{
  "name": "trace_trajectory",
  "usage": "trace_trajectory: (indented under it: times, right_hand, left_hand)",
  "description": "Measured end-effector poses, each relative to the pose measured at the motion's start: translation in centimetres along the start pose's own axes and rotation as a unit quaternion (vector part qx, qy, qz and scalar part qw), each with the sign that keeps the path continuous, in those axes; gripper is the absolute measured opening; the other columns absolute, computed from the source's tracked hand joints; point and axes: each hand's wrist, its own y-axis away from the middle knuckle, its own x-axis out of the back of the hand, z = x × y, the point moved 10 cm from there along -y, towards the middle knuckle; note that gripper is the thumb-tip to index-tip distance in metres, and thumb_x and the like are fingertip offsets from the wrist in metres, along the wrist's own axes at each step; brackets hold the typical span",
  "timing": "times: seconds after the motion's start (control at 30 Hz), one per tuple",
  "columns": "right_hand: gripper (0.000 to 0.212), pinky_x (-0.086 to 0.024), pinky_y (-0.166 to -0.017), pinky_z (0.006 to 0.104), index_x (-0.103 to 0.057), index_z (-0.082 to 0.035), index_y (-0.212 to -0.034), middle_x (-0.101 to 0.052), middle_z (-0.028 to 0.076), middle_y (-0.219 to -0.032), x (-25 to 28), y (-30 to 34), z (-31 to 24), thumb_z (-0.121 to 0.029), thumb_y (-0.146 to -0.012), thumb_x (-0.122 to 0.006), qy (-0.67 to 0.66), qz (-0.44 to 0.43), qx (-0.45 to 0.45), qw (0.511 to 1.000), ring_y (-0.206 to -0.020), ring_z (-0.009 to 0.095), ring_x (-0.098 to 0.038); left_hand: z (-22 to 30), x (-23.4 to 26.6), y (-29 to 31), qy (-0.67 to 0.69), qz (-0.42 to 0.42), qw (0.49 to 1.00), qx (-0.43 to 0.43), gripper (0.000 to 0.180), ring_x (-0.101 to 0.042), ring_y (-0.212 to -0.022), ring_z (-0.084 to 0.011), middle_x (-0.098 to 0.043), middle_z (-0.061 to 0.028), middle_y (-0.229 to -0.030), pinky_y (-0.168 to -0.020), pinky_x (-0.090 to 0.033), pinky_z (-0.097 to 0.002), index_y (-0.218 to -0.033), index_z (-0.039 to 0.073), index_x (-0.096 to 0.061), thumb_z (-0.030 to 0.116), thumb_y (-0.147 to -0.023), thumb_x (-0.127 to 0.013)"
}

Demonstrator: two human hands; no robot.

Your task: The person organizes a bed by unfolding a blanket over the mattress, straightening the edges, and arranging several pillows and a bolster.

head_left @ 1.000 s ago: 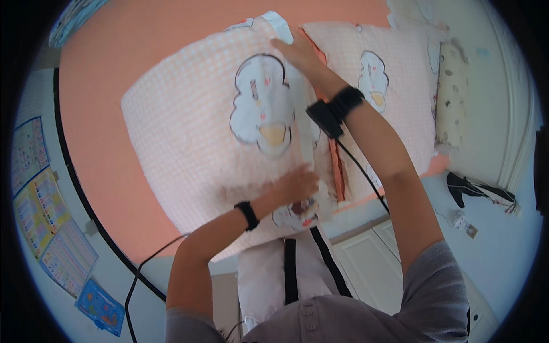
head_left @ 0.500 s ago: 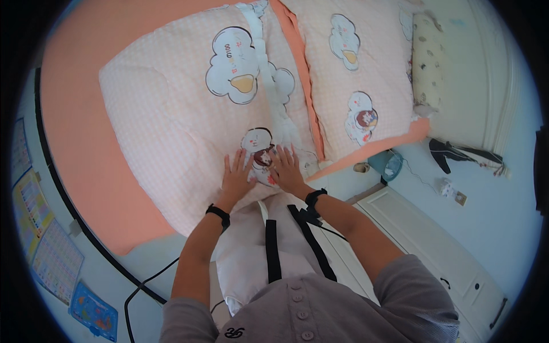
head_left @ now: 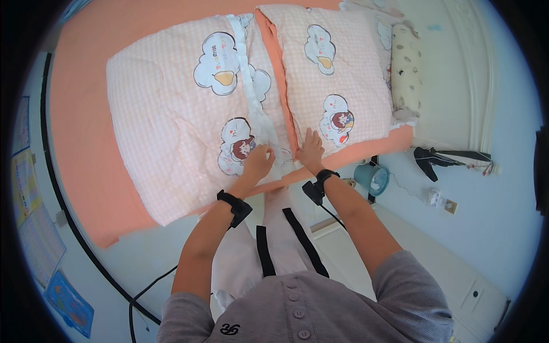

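Note:
On the bed lies pale pink checked bedding with cloud prints. Its left part, a spread quilt [head_left: 154,126], carries a white strip [head_left: 258,117] along its right side. A second checked, folded piece [head_left: 306,83] with an orange edge [head_left: 277,68] lies to the right. My left hand [head_left: 258,163] is at the near end of the white strip, fingers curled in, thumb and forefinger close together; what they pinch, if anything, is too small to make out. My right hand [head_left: 310,152] rests open beside the orange edge, its fingers stretched over the right piece.
An orange sheet [head_left: 80,137] covers the bed. A patterned cream pillow [head_left: 406,74] stands against the headboard [head_left: 449,86]. Beside the bed are a teal bin [head_left: 366,174], a wall socket [head_left: 450,206] and a white cabinet [head_left: 412,268]. A black cable [head_left: 154,281] runs at lower left.
Both hands have left the lower cloud print and moved apart. My left fingers have curled in by the white strip; my right hand has moved right to the orange edge. The view has shifted.

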Motion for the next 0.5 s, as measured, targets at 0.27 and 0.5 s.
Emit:
trace_trajectory:
  times: [0.27, 0.5]
  right_hand:
    - [0.023, -0.04, -0.058, 0.0313, -0.051, 0.001, -0.087, -0.053, 0.017, -0.072, 1.5, -8.0, 9.4, -0.011, -0.067, -0.046, -0.25, -0.036, 0.033, 0.967, -0.066, 0.028, -0.053]
    - [0.018, -0.038, -0.049, 0.0241, -0.052, 0.002, -0.074, -0.053, 0.006, -0.07, 10.5, -7.7, 8.5, -0.012, -0.072, -0.042, -0.69, -0.257, -0.173, 0.655, -0.06, 0.011, -0.049]
  left_hand:
    - [-6.4, -12.6, -2.1, 0.18, 0.028, 0.943, 0.277, 0.052, -0.052, -0.072, -0.0214, -0.05, -0.0139, -0.086, -0.065, -0.042, -0.0286, -0.099, -0.003, -0.04, 0.036, -0.069, -0.055]
    - [-6.3, -16.6, -1.1, 0.289, 0.105, 0.876, 0.37, 0.048, -0.053, -0.067, -0.0184, -0.053, -0.0124, -0.08, -0.061, -0.042, -0.0278, -0.095, -0.004, -0.047, 0.036, -0.07, -0.056]
